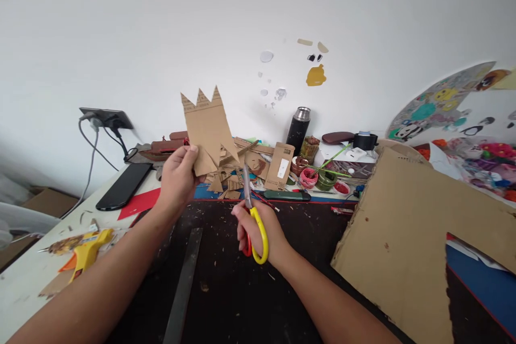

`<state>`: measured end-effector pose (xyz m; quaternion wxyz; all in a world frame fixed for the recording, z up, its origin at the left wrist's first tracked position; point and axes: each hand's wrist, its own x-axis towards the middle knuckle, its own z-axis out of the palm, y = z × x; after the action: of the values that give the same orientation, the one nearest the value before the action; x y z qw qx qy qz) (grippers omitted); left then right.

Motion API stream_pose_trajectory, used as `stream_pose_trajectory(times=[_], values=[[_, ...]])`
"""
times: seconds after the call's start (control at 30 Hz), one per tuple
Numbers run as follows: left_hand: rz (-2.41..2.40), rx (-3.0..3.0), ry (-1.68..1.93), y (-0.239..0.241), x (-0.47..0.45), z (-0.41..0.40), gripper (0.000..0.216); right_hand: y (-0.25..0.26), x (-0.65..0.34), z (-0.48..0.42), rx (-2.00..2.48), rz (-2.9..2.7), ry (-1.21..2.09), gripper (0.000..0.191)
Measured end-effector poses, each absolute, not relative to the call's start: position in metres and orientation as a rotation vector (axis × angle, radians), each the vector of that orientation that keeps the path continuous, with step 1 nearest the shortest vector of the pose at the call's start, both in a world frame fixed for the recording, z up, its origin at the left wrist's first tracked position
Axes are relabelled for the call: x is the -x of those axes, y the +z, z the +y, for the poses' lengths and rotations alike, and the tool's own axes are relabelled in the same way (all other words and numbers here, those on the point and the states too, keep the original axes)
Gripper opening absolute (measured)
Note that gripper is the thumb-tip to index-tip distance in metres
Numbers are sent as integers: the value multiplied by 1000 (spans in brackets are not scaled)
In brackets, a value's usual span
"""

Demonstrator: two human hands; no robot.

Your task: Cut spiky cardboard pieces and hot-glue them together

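Observation:
My left hand (177, 178) is closed on a brown cardboard cutout (207, 129) with three pointed tips at its top, held upright above the desk. My right hand (260, 234) grips scissors (253, 215) with yellow and red handles, fingers through the loops. The metal blades point upward and reach the cutout's lower right edge. Both hands hover over a dark cutting mat (242, 285) strewn with small scraps.
A large cardboard sheet (403, 242) lies at the right. A metal ruler (183, 285) rests on the mat. A yellow glue gun (86, 252), a black phone (124, 185) and red paper (139, 203) sit left. Cardboard offcuts, paint jars (308, 177) and a black flask (298, 129) line the wall.

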<state>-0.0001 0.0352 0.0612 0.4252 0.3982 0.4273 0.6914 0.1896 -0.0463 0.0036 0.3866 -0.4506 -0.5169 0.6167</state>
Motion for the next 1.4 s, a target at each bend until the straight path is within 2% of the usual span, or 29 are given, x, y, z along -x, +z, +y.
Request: stream_pose_trajectory(times=[0.33,0.83,1.13,1.4], values=[[922,-1056,1336,43,-32,18,45,22,-201,-33,1023,-1029,1529,77],[896,-1063,1068,36,-33,14,47,19,-209,-25,963,-1002,1526,60],[903,-1019,1097,36,-30,19,45,19,-207,-26,957,-953,1575,54],[941,-877,1525,46,-17,33,38,15,-208,-26,987,-985,1597,63]])
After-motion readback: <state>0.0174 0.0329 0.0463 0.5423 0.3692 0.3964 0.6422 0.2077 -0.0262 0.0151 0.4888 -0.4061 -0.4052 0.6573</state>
